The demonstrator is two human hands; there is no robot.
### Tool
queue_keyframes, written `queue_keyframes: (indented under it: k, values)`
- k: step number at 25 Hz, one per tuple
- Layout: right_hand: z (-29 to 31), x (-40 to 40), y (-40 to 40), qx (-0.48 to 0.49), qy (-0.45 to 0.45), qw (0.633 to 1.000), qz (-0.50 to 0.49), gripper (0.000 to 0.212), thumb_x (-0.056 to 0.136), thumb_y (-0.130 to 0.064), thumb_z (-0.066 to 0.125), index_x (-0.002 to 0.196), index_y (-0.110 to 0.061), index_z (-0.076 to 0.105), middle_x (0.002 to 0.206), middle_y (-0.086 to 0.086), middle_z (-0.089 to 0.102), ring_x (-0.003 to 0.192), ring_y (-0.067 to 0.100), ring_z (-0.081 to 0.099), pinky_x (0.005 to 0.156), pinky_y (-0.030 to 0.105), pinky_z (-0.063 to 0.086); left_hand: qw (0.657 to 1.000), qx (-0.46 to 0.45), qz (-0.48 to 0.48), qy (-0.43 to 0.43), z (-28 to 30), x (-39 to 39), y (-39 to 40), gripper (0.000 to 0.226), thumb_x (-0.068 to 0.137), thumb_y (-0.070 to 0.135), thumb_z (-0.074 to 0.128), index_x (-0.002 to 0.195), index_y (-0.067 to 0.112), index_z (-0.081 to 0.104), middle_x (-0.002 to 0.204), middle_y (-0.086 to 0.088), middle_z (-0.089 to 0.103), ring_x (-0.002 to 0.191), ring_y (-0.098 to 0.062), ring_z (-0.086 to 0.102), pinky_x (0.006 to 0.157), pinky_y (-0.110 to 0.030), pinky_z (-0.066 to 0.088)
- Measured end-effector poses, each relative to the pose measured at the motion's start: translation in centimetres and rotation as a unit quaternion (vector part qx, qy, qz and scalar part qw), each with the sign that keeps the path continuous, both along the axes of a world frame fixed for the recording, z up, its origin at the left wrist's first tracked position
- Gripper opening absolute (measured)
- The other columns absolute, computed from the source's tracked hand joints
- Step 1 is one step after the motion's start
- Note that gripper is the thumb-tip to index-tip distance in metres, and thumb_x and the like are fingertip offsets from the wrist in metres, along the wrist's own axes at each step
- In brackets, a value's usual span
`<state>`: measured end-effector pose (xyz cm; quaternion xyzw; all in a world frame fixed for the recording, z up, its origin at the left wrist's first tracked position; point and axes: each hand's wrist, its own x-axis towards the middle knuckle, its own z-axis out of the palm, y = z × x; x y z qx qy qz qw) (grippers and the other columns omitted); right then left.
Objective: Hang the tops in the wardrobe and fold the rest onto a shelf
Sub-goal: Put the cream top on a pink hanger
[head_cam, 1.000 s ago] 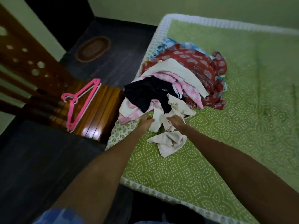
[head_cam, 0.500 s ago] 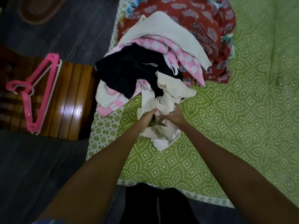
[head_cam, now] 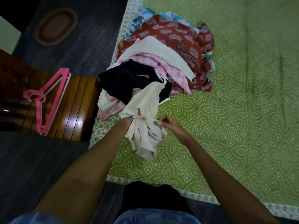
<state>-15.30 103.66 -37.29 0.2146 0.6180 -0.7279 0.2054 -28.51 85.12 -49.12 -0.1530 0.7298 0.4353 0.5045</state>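
Observation:
A cream garment is pulled up from the near edge of a clothes pile on the bed. My left hand grips its bunched middle. My right hand pinches the cloth on its right side with curled fingers. The pile holds a black piece, a pink-checked piece, a white ribbed piece and a red printed piece. Pink hangers lie stacked on the wooden seat at left.
The green dotted bedsheet spreads wide to the right and near me. A wooden chair stands against the bed's left side. An oval brown mat lies on the dark floor beyond it.
The cream garment has been lifted and drawn out of the pile toward me; my hands have spread apart on it. The view has tilted down and closer.

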Motion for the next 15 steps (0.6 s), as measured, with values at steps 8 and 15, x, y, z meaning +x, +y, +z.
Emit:
queue_keyframes:
  k: [8,15]
  values:
    - [7.8,0.1,1.4,-0.243,-0.003,0.958,-0.153,0.06,0.084,-0.051,0.053,0.123,-0.006,0.056,0.116,0.015,0.065,0.104,0.028,0.063,0.094,0.044,0.049,0.969,0.22,0.014,0.114,20.4,4.9,4.4,0.06,0.08,-0.012,0.059,0.132,0.01,0.039,0.108,0.002,0.056,0.096,-0.013,0.057,0.068,-0.02,0.056]
    - [13.8,-0.9,3.8,-0.044,0.044,0.974,-0.218,0.016,0.081,0.007,0.05,0.075,-0.007,0.056,0.059,-0.003,0.066,0.067,0.018,0.06,0.065,0.027,0.05,0.978,0.175,-0.032,0.108,24.9,6.2,-1.2,0.036,0.077,-0.002,0.067,0.112,0.001,0.059,0.099,-0.01,0.071,0.091,-0.021,0.066,0.087,-0.035,0.052]
